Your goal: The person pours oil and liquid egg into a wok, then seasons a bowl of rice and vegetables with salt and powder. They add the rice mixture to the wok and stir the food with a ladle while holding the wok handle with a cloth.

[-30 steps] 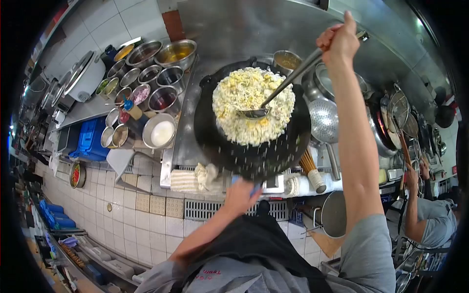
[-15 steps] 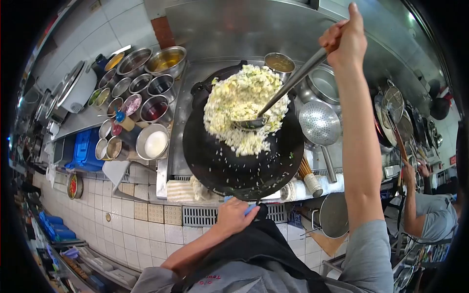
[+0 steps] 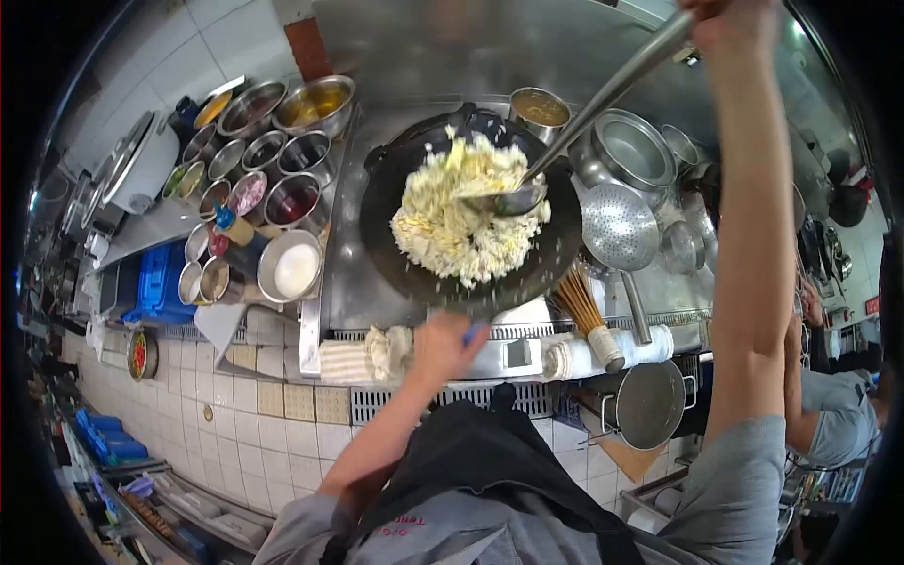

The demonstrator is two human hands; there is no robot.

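My left hand (image 3: pixel 441 348), smeared by motion, is closed at the near rim of a black wok (image 3: pixel 561 224), with a bit of blue cloth (image 3: pixel 473 333) between them. Fried rice (image 3: pixel 443 247) with egg and green bits fills the middle of the wok, and some grains are in the air. At the top right my right hand (image 3: pixel 736 30), partly cut off by the frame edge, is wrapped round the long handle of a steel ladle (image 3: pixel 614 87). The ladle's bowl is in among the rice at its right side.
Steel bowls of ingredients, a squeeze bottle (image 3: pixel 235 226) and a bowl of white seasoning (image 3: pixel 294 268) stand left of the wok. To its right are a perforated strainer (image 3: pixel 619 229), a bamboo brush (image 3: pixel 589 320) and a pot (image 3: pixel 650 405). Another person (image 3: pixel 838 414) stands far right.
The wok has tipped and moved away from me, its near rim higher, with my left hand following forward. The rice is tossed and blurred. My right hand and ladle have shifted right and up.
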